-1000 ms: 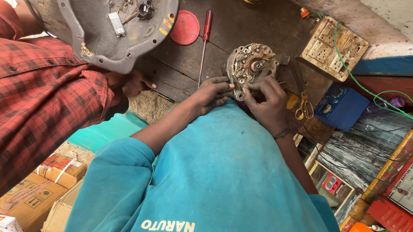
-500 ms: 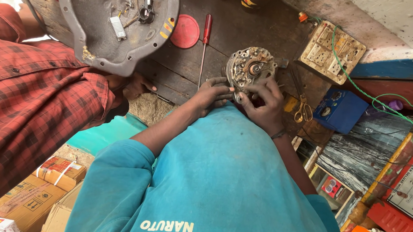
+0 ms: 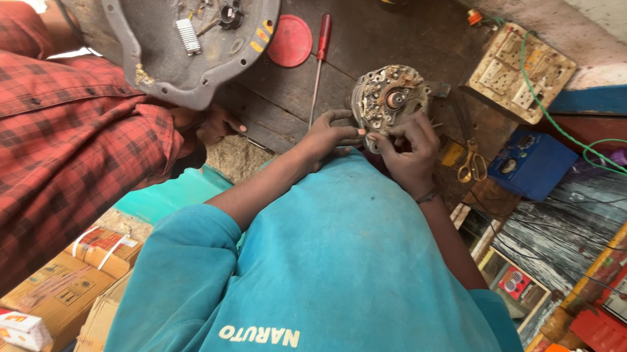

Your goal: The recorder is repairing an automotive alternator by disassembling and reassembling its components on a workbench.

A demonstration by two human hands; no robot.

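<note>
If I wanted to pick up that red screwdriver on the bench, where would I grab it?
Probably by the red handle of the screwdriver, coming from above. It lies flat on the dark wooden bench, handle at the far end, thin shaft pointing toward the hands; the handle is the thicker part, with space either side.

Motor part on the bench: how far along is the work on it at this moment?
Done: the grey metal cover lies off to the side with small loose parts in it, so the unit is opened. In hand: the left hand and right hand both grip the round motor part at its lower edge. Left: the red screwdriver lies untouched; nothing is reassembled.
</note>
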